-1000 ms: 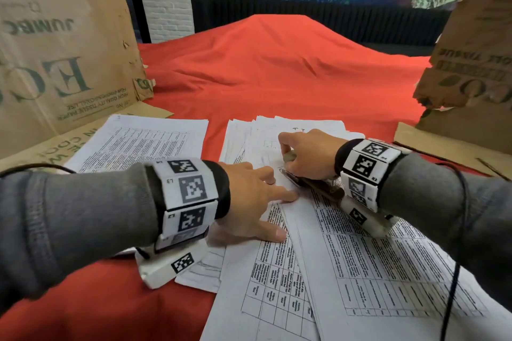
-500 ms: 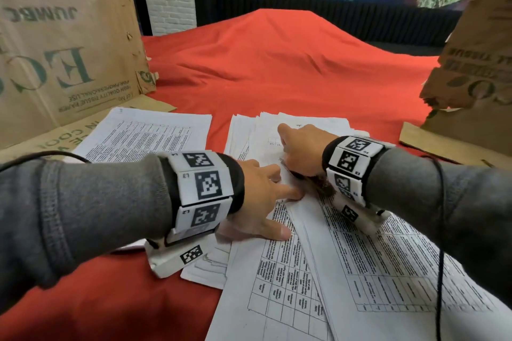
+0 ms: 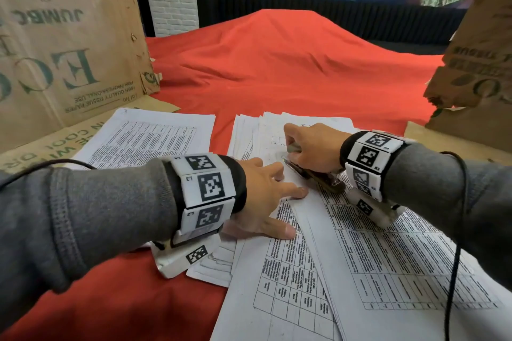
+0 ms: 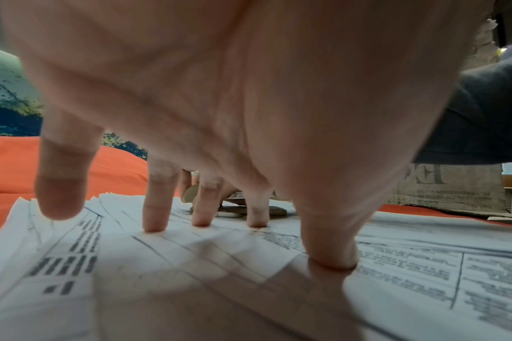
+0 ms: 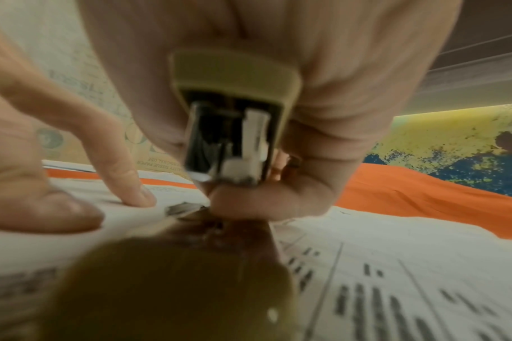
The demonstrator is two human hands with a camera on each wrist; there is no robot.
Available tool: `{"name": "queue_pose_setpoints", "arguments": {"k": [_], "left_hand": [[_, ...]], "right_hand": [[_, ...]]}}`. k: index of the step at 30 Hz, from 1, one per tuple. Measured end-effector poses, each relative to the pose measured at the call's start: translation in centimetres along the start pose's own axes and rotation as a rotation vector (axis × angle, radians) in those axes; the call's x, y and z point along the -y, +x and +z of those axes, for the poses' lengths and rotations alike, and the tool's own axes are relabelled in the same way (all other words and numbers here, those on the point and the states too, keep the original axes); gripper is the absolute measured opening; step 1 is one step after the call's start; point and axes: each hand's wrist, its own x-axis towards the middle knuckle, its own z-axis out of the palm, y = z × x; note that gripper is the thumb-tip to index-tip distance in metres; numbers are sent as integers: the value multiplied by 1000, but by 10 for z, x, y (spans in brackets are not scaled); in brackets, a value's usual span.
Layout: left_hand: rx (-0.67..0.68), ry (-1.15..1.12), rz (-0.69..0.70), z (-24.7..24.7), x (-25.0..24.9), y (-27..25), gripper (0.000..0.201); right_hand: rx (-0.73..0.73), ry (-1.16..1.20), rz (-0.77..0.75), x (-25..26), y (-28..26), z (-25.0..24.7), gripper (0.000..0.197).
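Since half a second ago the right hand (image 3: 313,147) has come up a little, so the pale upper arm of the stapler (image 3: 318,178) shows under its knuckles again, while the left hand (image 3: 263,196) has stayed planted where it was. The stapler sits on the top corner of the papers (image 3: 374,257), which lie fanned over the red cloth (image 3: 277,63). Its long axis runs on a slant, with the tail near the right wrist and the nose pointing away and to the left, toward the left hand's fingertips. Its base lies flat on the sheets and its upper arm is tilted up from it, so the mouth gapes. The right hand is over the front half, with its fingers curled round the upper arm; in the right wrist view the back end of the stapler (image 5: 234,115) sits just below the palm, with a finger hooked beneath it. The left hand lies just beside the nose, a little nearer the person, with its fingers (image 4: 154,207) spread and their tips pressing the sheets flat, thumb out to the side. A single sheet (image 3: 144,138) lies apart on the left, next to a cardboard box (image 3: 69,50).
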Motion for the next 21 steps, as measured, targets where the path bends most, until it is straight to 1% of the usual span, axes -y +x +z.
{"name": "queue_pose_setpoints", "arguments": {"k": [5,8,11,14,21], "left_hand": [[-19,-54,-1,6,5,2,80],[6,-97,-32,8,7,3,82],[36,-108,-39,3,7,4,85],[32,-85,-25,2,9,7,87],[10,-100,0,2,13,11,90]], "right_hand": [[-64,93,-54,-4,-4,-1,12],[-68,83,-81,-6,-7,-1,12],[-60,75,-76,-6,-6,0,13],[-43,71,-75,-8,-6,1,14],[-104,87,-143,-8,-5,-1,15]]}}
